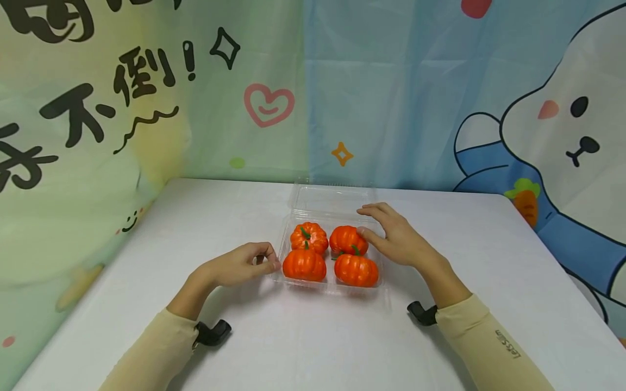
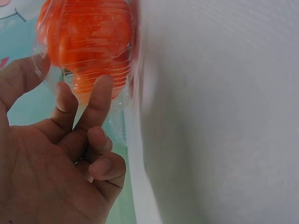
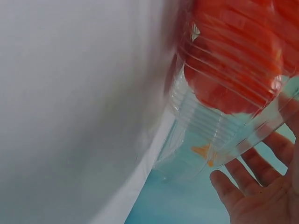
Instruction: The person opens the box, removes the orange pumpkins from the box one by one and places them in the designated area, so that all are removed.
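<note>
The clear box of four orange pumpkins lies between the two hands on the bench, its lid folded back on the far side, long axis left to right. The right hand, fingers loosely extended and apart, is the nearer to that lid, which lies far and left of its fingertips. The left hand touches the box's left side near its near corner; whether it pinches the plastic I cannot tell.

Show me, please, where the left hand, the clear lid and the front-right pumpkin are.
Left hand [image 1: 238, 265]: head view, back of the hand.
Clear lid [image 1: 332, 199]: head view, middle of its panel.
Front-right pumpkin [image 1: 356, 271]: head view, its orange side.
</note>
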Demonstrator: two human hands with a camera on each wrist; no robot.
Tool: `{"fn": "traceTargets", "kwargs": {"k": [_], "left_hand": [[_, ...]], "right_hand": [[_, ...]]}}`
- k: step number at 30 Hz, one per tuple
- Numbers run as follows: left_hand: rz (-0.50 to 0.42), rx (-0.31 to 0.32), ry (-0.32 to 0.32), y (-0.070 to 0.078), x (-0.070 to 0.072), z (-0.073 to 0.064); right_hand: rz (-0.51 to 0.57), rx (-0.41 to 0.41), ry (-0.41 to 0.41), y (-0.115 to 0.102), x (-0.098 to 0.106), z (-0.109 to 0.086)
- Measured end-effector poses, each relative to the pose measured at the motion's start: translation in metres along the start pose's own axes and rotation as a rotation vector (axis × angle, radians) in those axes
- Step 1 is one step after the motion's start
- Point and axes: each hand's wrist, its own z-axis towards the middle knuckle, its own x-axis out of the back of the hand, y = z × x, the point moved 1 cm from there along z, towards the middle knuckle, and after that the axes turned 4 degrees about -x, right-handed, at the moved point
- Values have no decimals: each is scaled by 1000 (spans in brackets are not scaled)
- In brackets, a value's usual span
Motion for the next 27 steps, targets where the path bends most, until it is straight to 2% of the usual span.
{"fn": "traceTargets", "kwargs": {"k": [7,18,27], "left_hand": [[-23,-12,-2,-3,-1,0],[4,-3,-14,-1,0,1],[4,-3,-1,-1,0,1]], "right_hand": [[-1,20,-32,-8,-3,3],[-19,27,-45,-13,-10,2],[-25,-10,-113,-16,-6,1]]}}
